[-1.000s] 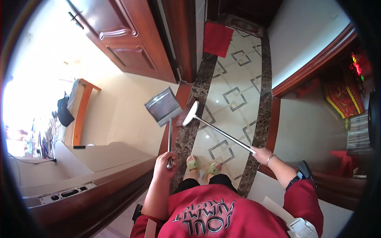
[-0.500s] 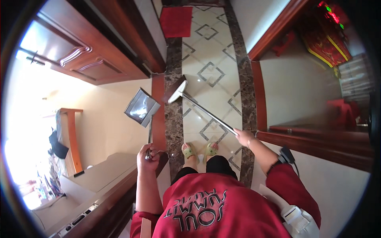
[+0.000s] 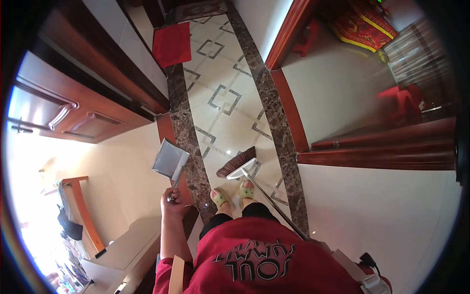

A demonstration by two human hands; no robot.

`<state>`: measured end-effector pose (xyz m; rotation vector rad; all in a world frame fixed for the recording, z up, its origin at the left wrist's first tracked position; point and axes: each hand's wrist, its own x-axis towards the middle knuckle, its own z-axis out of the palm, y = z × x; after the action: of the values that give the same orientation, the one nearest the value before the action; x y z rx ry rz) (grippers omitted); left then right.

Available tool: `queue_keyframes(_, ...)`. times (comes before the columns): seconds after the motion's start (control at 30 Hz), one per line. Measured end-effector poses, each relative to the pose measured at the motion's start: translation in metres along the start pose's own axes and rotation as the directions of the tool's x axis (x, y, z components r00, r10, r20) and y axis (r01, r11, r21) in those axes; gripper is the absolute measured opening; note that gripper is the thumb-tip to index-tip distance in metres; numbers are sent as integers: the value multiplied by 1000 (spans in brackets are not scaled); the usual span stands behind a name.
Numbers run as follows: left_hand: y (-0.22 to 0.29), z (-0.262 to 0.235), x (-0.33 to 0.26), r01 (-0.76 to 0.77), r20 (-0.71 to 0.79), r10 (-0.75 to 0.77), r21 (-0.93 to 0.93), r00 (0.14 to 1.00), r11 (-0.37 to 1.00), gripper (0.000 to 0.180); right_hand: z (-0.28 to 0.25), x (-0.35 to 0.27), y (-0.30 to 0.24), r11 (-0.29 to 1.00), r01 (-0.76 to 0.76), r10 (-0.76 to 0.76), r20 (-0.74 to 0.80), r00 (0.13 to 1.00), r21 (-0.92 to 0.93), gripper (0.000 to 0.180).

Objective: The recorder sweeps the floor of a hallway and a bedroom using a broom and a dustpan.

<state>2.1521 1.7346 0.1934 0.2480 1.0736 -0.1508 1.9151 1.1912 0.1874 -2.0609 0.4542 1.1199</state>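
My left hand (image 3: 172, 202) is closed round the metal handle of a grey dustpan (image 3: 167, 159), which hangs over the left edge of the hallway floor. In front of my green slippers (image 3: 220, 197) lies the head of a broom (image 3: 240, 165), with brown bristles and a white base, on the tiles. Its metal stick slants back to the right and passes out of sight at my red shirt. My right hand is hidden, so what it holds does not show.
Wooden door frames line both sides of the hallway. A wooden door (image 3: 83, 115) stands at the left, above a pale cabinet top (image 3: 129, 235). Farther ahead lies a red mat (image 3: 171, 44). Through the right doorway are red plastic stools (image 3: 404, 103).
The broom head has come back toward my feet, its bristles turned forward. My right hand has gone out of view. The view has turned, and the dustpan stays in my left hand.
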Motion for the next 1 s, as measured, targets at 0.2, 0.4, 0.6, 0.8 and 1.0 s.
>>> queue_keyframes(0.2, 1, -21, 0, 65, 101, -61, -29, 993, 997, 11, 35, 146, -119, 973, 162, -171, -39, 985, -167, 37)
queue_keyframes(0.4, -2, -6, -8, 95, 63, -99, 67, 993, 993, 12, -11, 216, -272, 983, 101, -91, -70, 993, 153, 41)
queue_keyframes(0.6, 4, -10, 7, 151, 119, -157, 62, 980, 987, 12, -13, 129, -127, 947, 319, -314, -257, 914, -25, 43)
queue_keyframes(0.8, -7, 13, 23, 104, 18, -105, 63, 994, 993, 11, -14, -47, -3, 980, -124, 150, -168, 974, 154, 33)
queue_keyframes(1.0, -21, 27, 35, 113, 47, -115, 43, 992, 993, 11, -37, -28, 72, 967, -227, 203, -182, 962, -119, 35)
